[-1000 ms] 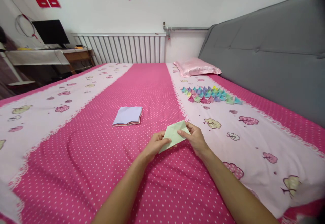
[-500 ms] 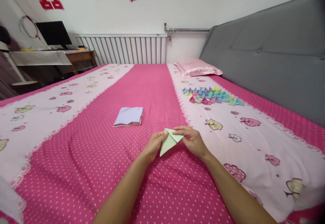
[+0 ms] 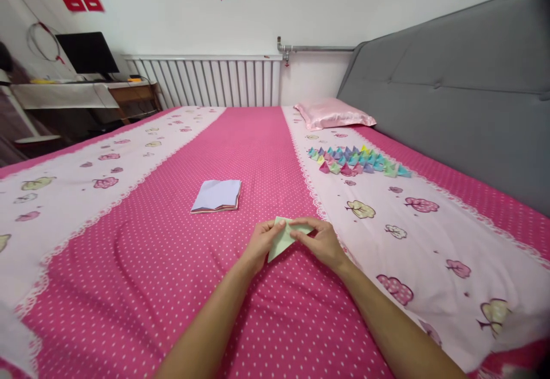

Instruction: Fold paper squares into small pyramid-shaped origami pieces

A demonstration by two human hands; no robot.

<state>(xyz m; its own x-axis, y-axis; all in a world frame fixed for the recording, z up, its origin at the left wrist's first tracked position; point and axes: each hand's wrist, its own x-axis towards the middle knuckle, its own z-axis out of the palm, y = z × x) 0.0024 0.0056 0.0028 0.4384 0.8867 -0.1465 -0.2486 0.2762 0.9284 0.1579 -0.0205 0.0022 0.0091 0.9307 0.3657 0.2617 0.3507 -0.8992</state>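
Note:
A pale green folded paper [image 3: 280, 245] is held between both hands just above the pink dotted bedspread. My left hand [image 3: 260, 243] pinches its left side, thumb on top. My right hand [image 3: 321, 242] grips its right side, with the thumb and index finger pressed near the middle of the paper. Part of the sheet is hidden behind the fingers. Ahead and to the left lies a stack of square paper [image 3: 217, 195] with a lavender sheet on top. Several small folded paper pieces [image 3: 346, 162] in many colours stand in rows to the right.
A pink satin pillow [image 3: 333, 114] lies at the far right of the bed [image 3: 253, 149], beside the grey headboard [image 3: 447, 75]. Behind the bed is a white radiator [image 3: 206, 81]. A desk with a black monitor [image 3: 87, 53] stands at the far left.
My right thumb has come from the paper's lower edge onto its front, near the middle. The left hand keeps its pinch. The view has shifted slightly.

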